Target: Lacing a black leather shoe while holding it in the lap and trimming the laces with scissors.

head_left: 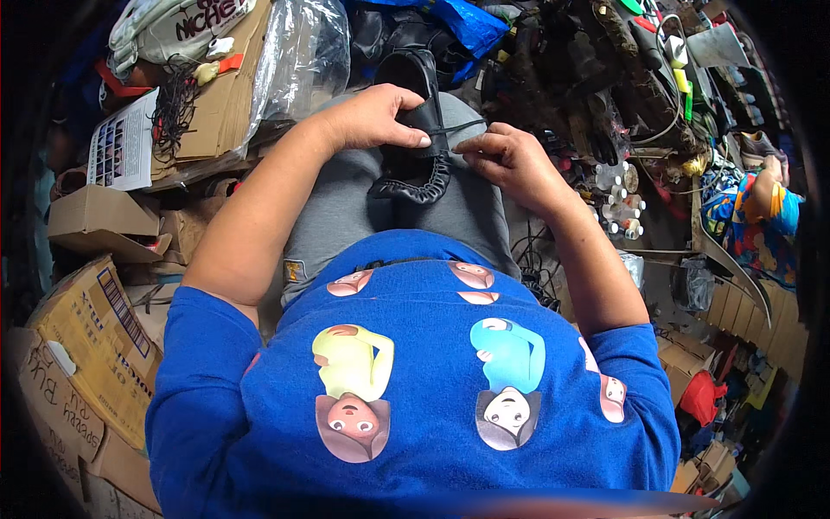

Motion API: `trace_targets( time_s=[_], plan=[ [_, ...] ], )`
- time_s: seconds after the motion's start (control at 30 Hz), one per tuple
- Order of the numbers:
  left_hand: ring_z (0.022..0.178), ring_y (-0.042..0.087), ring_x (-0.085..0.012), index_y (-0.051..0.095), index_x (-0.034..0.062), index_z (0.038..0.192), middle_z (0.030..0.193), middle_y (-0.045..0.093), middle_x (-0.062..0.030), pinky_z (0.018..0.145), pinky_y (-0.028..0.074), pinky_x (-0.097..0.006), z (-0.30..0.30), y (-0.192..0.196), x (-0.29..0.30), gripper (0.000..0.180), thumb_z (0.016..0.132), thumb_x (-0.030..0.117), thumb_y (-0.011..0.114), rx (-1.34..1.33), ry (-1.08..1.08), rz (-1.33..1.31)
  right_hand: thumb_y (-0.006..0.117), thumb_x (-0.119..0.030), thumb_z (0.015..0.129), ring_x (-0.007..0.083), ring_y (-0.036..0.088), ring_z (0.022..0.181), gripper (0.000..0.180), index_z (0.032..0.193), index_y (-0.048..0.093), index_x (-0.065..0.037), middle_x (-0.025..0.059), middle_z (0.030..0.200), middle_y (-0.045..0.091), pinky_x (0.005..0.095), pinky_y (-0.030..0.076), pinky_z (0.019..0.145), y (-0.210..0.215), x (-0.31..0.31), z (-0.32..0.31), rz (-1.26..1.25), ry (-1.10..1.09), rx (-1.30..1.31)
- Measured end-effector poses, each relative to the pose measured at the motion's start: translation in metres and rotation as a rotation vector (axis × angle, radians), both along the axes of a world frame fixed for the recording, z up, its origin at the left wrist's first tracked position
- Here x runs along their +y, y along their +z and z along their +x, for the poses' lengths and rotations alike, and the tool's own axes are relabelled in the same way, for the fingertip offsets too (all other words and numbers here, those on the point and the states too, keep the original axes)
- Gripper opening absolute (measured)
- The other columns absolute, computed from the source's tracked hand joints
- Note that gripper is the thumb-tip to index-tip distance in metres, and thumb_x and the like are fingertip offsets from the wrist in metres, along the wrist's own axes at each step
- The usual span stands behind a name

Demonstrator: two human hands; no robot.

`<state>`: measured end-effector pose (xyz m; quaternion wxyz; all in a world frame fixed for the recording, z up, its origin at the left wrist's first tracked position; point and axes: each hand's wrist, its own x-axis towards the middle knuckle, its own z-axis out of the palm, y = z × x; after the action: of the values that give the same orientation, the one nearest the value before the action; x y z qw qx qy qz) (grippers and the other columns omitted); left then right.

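Observation:
A black leather shoe upper lies over my lap, its lower rounded edge puckered into tight folds. My left hand grips its side, thumb flat on the leather and fingers at the opening. From the upper, a thin black cord stretches to the right. My right hand is closed at the cord's far end, its fingers curled and thumb tip toward the upper. Exactly how the cord passes between those fingers is hidden. Grey trousers lie under the work.
Cardboard boxes and clear plastic sheeting crowd the left. Small bottles stand to the right, below a dark heap of shoes and tools. A blue plastic bag lies ahead. Another person's arm shows at far right.

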<state>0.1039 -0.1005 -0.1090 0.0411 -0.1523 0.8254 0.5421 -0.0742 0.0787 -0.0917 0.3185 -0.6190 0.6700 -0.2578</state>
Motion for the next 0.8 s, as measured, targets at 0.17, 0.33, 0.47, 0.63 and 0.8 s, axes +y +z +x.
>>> trace_targets(
  time_s=[0.17, 0.33, 0.47, 0.63, 0.8],
  plan=[
    [0.084, 0.060, -0.0165, 0.064, 0.0016, 0.102, 0.088, 0.067, -0.0097, 0.080, 0.046, -0.031, 0.001, -0.001, -0.005, 0.042, 0.070, 0.027, 0.074, -0.015, -0.044, -0.091, 0.066, -0.009, 0.074, 0.0256, 0.062, 0.081, 0.023, 0.097, 0.070, -0.012, 0.0106, 0.083, 0.061, 0.0345, 0.050, 0.071, 0.011, -0.005, 0.003, 0.010, 0.015, 0.056],
    [0.087, 0.063, -0.0273, 0.064, 0.0013, 0.099, 0.092, 0.064, -0.0150, 0.077, 0.048, -0.035, -0.002, 0.009, -0.004, 0.047, 0.063, 0.029, 0.074, 0.151, -0.162, -0.444, 0.064, -0.009, 0.072, 0.0285, 0.062, 0.084, 0.018, 0.089, 0.071, -0.012, 0.0084, 0.084, 0.064, 0.0355, 0.050, 0.073, 0.020, -0.010, 0.009, -0.091, 0.156, 0.386],
    [0.085, 0.061, -0.0281, 0.066, 0.0004, 0.093, 0.088, 0.064, -0.0142, 0.078, 0.048, -0.034, -0.016, 0.018, 0.004, 0.037, 0.065, 0.023, 0.073, 0.030, -0.090, -0.275, 0.065, -0.008, 0.071, 0.0277, 0.062, 0.084, 0.021, 0.091, 0.071, -0.010, 0.0105, 0.085, 0.064, 0.0356, 0.049, 0.075, 0.014, -0.013, 0.004, -0.036, 0.147, 0.292],
    [0.085, 0.063, -0.0144, 0.068, 0.0018, 0.095, 0.089, 0.070, -0.0078, 0.079, 0.048, -0.029, -0.034, 0.022, -0.004, 0.021, 0.075, 0.008, 0.068, -0.040, -0.230, -0.090, 0.071, -0.012, 0.078, 0.0138, 0.060, 0.080, 0.019, 0.096, 0.070, -0.005, 0.0047, 0.088, 0.060, 0.0283, 0.047, 0.073, -0.004, -0.008, -0.011, 0.187, -0.054, -0.186],
    [0.084, 0.063, -0.0147, 0.069, 0.0026, 0.095, 0.088, 0.070, -0.0068, 0.080, 0.048, -0.029, -0.047, 0.015, -0.012, 0.022, 0.074, 0.007, 0.069, -0.049, -0.291, -0.066, 0.072, -0.011, 0.080, 0.0093, 0.056, 0.081, 0.017, 0.094, 0.069, -0.001, 0.0006, 0.088, 0.057, 0.0249, 0.045, 0.074, -0.025, -0.007, -0.021, 0.239, -0.125, -0.387]
  ],
)
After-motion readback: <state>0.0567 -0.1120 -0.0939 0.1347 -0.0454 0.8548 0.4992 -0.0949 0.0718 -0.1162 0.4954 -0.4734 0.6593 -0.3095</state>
